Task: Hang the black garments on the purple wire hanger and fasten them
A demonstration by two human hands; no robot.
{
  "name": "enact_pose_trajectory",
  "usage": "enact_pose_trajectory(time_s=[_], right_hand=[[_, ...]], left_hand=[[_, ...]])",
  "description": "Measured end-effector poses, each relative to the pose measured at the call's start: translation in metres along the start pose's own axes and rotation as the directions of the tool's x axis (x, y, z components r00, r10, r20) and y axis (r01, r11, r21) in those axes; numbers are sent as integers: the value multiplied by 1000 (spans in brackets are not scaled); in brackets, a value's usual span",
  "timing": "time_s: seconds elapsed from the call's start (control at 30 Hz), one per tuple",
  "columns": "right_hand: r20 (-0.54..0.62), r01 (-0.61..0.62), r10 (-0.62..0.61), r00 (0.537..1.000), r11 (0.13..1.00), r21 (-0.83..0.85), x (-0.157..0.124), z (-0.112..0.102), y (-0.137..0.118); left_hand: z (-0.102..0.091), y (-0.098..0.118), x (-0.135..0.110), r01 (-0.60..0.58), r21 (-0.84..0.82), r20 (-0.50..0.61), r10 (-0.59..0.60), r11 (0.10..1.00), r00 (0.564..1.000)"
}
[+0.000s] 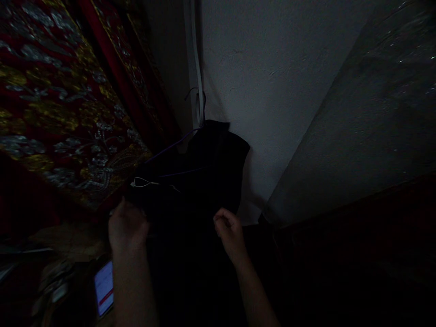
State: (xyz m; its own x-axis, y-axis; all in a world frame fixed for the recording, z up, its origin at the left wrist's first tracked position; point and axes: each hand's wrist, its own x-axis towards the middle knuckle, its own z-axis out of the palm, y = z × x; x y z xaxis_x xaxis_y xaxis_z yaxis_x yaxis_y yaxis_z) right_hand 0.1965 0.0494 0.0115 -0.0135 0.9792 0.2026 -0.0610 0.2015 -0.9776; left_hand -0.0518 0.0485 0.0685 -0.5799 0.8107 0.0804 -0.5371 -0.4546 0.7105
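Observation:
A black garment [225,154], seemingly hanging by the wall, spreads out in front of me; its lower part melts into the dark. My right hand [229,229] is closed with curled fingers on its right edge. At the garment's left side, my left hand [128,225] is also closed, a little blurred, and the cloth seems to be gripped in it. A thin pale looped string [143,182] lies across the black cloth just above my left hand. A purple cord [172,145] runs beside the garment's top.
Red fabric with gold and silver ornament [78,109] hangs at the left. A pale strap [196,68] runs down the grey wall [282,68]. A lit phone [104,288] lies low at left among dim clutter. A grey slanted panel [361,131] stands at right. The light is very poor.

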Motion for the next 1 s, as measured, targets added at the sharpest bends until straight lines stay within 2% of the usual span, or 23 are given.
enact_pose_trajectory(time_s=[0.1, 0.2, 0.27, 0.33, 0.37, 0.47, 0.53, 0.6, 0.7, 0.73, 0.8, 0.83, 0.9, 0.97, 1.0], right_hand=[[-91, 6, -4, 996, 1000, 28, -10, -3, 8], [-215, 55, -67, 974, 997, -62, -6, -6, 14], [-270, 55, -83, 959, 993, -108, -4, -6, 17], [-276, 65, -92, 957, 992, -105, -6, -3, 19], [-242, 84, -103, 965, 993, -85, -9, -1, 19], [-39, 140, -139, 990, 990, 29, -25, 5, 18], [39, 126, -130, 991, 988, 84, -34, 9, 14], [45, 99, -103, 994, 991, 84, -38, 10, 8], [56, 107, -108, 993, 994, 18, -34, 0, -1], [55, 124, -123, 991, 992, -16, -31, -6, -5], [69, 175, -169, 983, 980, -98, -23, -23, -13], [97, 207, -195, 976, 969, -134, -20, -33, -17], [179, 270, -237, 955, 945, -187, -11, -53, -29], [212, 325, -281, 936, 920, -218, 1, -71, -44], [186, 350, -312, 932, 908, -230, 8, -78, -52]], left_hand=[[-15, -35, -30, 177, -6, -61, -177, 984, 982], [-7, -56, -60, 293, -27, -34, -294, 956, 955], [4, -60, -74, 288, -35, -17, -288, 957, 957], [16, -60, -85, 237, 6, 11, -237, 972, 971], [21, -61, -91, 206, 45, 32, -207, 978, 978], [33, -65, -107, 107, 228, 135, -140, 968, 981], [39, -70, -116, 22, 376, 227, -115, 926, 967], [44, -72, -121, -80, 494, 314, -92, 866, 945], [53, -71, -115, -248, 569, 426, -23, 784, 904], [56, -70, -110, -287, 571, 477, -26, 769, 879], [60, -73, -100, -286, 573, 583, -137, 768, 801], [61, -77, -95, -254, 585, 627, -230, 771, 744], [56, -89, -86, -193, 646, 672, -430, 738, 603], [45, -104, -78, -205, 735, 652, -590, 647, 476], [38, -110, -74, -228, 772, 628, -656, 593, 420]])
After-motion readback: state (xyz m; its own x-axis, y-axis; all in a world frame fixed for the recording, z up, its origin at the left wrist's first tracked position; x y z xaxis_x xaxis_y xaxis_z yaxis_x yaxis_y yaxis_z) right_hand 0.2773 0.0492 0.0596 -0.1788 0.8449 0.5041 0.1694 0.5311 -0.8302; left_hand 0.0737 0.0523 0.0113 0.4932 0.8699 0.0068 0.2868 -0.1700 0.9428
